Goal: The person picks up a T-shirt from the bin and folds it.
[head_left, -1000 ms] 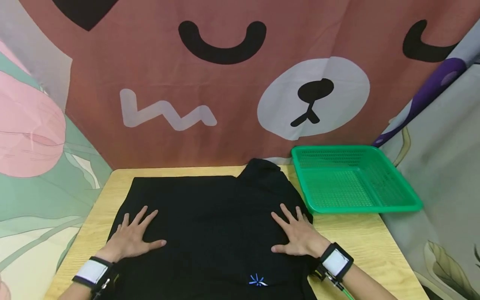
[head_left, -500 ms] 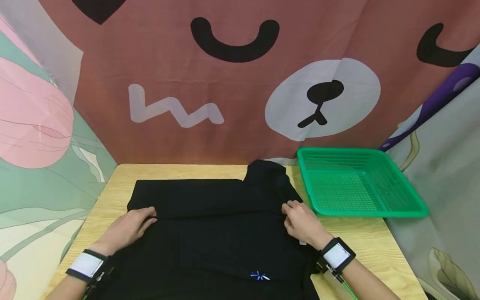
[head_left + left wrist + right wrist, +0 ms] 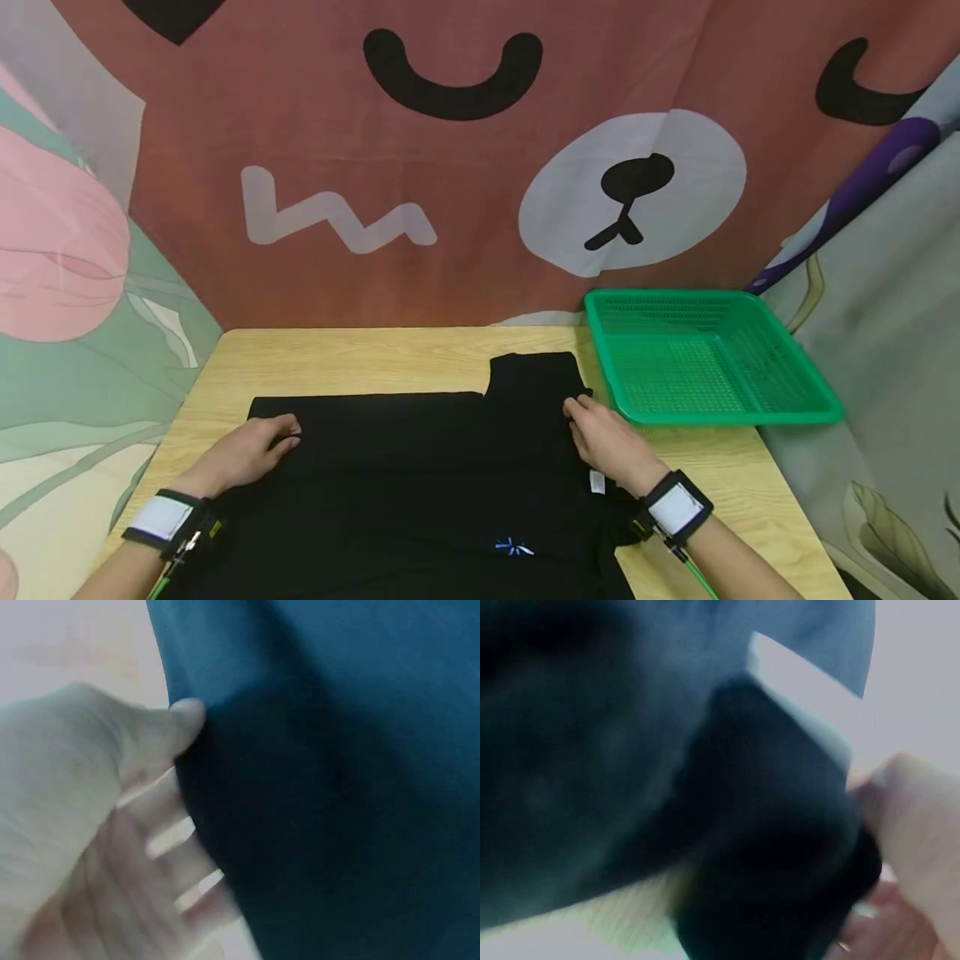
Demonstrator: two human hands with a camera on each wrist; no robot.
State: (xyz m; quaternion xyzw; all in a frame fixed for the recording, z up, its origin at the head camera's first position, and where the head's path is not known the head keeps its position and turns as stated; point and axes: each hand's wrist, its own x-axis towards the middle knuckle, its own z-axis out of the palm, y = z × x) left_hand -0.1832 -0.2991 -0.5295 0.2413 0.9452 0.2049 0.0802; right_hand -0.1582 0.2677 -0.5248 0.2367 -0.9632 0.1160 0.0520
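Observation:
A black T-shirt (image 3: 390, 475) lies spread over the table, with a short sleeve (image 3: 534, 375) jutting out at its far right. A small blue and white print (image 3: 514, 547) shows on its near part. My left hand (image 3: 243, 454) pinches the shirt's left edge; in the left wrist view its thumb (image 3: 187, 724) lies on top of the cloth and the fingers pass beneath. At the right edge, my right hand (image 3: 611, 442) pinches the cloth, just above a white label (image 3: 597, 482). The right wrist view is blurred, with dark cloth (image 3: 780, 795) bunched beside the thumb.
A green plastic basket (image 3: 712, 417) stands at the back right, close beyond the right hand. The light wood table (image 3: 360, 358) shows behind the shirt and along its right side. A printed curtain (image 3: 450, 292) hangs right behind the table.
Both hands went from lying flat with spread fingers to pinching the shirt's side edges. The shirt's far edge has moved nearer, baring more table behind, and the white label has come into view.

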